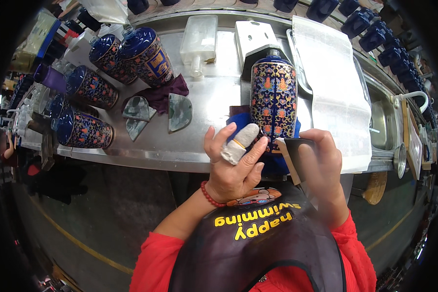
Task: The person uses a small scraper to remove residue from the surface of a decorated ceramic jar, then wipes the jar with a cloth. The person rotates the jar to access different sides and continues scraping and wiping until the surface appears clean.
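A dark blue bottle point(274, 92) with a colourful floral pattern lies in front of me, its clear neck pointing away. Beneath its near part is a blue cloth point(276, 164). My left hand point(234, 163) is open beside the bottle's base, fingers apart, an index fingertip at its edge. One of those fingers wears a grey cloth cover point(242, 142) held by a yellow band. My right hand point(323, 158) grips a dark flat tool with a tan edge point(289, 160), close to the base; its exact kind is unclear and part is hidden by the hand.
Several similar bottles point(146, 56) stand on the metal bench point(180, 151) at left, near a purple cloth point(173, 92) and green-grey marbled pieces point(180, 112). Behind lie a clear bottle point(199, 41) and a white block point(254, 34). White paper point(331, 87) and a sink point(382, 124) are at right.
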Available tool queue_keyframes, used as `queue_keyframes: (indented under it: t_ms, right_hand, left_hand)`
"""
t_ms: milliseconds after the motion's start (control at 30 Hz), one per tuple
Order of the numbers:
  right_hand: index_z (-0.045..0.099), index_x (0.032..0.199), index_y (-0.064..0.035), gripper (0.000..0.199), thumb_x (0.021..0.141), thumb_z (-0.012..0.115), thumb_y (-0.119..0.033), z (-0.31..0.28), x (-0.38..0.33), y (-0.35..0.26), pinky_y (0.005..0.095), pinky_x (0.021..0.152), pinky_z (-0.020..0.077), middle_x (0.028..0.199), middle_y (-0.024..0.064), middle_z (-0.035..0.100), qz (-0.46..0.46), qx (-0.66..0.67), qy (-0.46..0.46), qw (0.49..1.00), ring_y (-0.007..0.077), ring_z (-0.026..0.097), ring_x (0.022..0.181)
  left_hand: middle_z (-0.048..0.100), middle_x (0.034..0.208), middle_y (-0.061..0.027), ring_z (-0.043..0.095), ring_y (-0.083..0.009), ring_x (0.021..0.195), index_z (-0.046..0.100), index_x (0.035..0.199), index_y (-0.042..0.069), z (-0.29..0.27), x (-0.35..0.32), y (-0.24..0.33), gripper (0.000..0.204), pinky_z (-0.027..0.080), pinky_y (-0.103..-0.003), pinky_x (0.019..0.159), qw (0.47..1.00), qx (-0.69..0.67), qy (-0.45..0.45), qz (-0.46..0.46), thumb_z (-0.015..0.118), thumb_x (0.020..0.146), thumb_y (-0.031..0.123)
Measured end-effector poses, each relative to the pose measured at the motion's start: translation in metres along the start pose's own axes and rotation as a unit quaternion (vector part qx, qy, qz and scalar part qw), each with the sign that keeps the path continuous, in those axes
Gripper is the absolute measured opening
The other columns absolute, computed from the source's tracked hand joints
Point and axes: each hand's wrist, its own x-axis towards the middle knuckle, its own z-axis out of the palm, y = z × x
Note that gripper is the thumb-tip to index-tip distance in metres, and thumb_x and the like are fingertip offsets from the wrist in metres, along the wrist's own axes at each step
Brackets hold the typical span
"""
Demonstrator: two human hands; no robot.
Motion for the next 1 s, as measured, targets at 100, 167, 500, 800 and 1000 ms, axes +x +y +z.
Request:
queue_keyframes:
  t_ms: [100, 167, 500, 800, 1000]
  right_hand:
    - [0.06, 0.115, 0.0014, 0.017, 0.1, 0.062, -0.007, -0.001, -0.001, 0.005, 0.0282, 0.064, 0.0515, 0.084, 0.0096, 0.07, -0.004, 0.022, 0.011, 1.0, 0.0124, 0.065, 0.071]
    - [0.06, 0.115, 0.0015, 0.017, 0.101, 0.062, -0.007, -0.002, -0.001, 0.009, 0.0276, 0.064, 0.0512, 0.085, 0.0092, 0.07, 0.0, 0.022, 0.016, 1.0, 0.0119, 0.064, 0.07]
    - [0.059, 0.121, 0.0022, 0.021, 0.103, 0.059, -0.009, -0.004, -0.007, 0.02, 0.0263, 0.07, 0.0518, 0.091, 0.009, 0.071, 0.047, 0.113, 0.034, 0.992, 0.0126, 0.065, 0.077]
    - [0.055, 0.136, 0.0042, 0.035, 0.102, 0.047, 0.009, -0.003, -0.005, 0.029, 0.0327, 0.094, 0.0556, 0.14, 0.024, 0.06, -0.108, 0.072, 0.021, 0.991, 0.0273, 0.061, 0.126]
    - [0.052, 0.138, 0.0056, 0.034, 0.104, 0.048, 0.004, -0.006, -0.022, 0.02, 0.0288, 0.082, 0.0563, 0.126, 0.0197, 0.068, -0.041, 0.138, 0.021, 0.989, 0.0195, 0.069, 0.102]
  left_hand:
    - [0.064, 0.133, -0.0128, 0.042, -0.0346, 0.134, 0.074, 0.126, 0.013, 0.002, 0.0, 0.001, 0.04, 0.015, -0.057, 0.12, 0.999, 0.01, -0.006, 0.034, 0.067, 0.088, 0.025]
    - [0.065, 0.132, -0.0131, 0.04, -0.0342, 0.137, 0.071, 0.131, 0.01, 0.001, 0.001, -0.003, 0.045, 0.013, -0.058, 0.12, 0.999, -0.002, -0.017, 0.027, 0.064, 0.093, 0.032]
    - [0.056, 0.144, -0.0217, 0.037, -0.0399, 0.141, 0.061, 0.14, 0.003, 0.006, -0.007, -0.004, 0.065, 0.013, -0.061, 0.121, 0.994, 0.05, -0.077, 0.055, 0.061, 0.097, 0.051]
    - [0.058, 0.142, -0.0183, 0.037, -0.0346, 0.14, 0.063, 0.14, 0.01, 0.003, -0.01, -0.002, 0.053, 0.017, -0.057, 0.12, 0.996, -0.024, -0.061, 0.061, 0.062, 0.098, 0.043]
    - [0.06, 0.138, -0.0205, 0.042, -0.04, 0.133, 0.07, 0.126, 0.008, 0.008, -0.005, -0.003, 0.04, 0.027, -0.057, 0.115, 0.995, -0.092, 0.013, -0.024, 0.07, 0.091, 0.027]
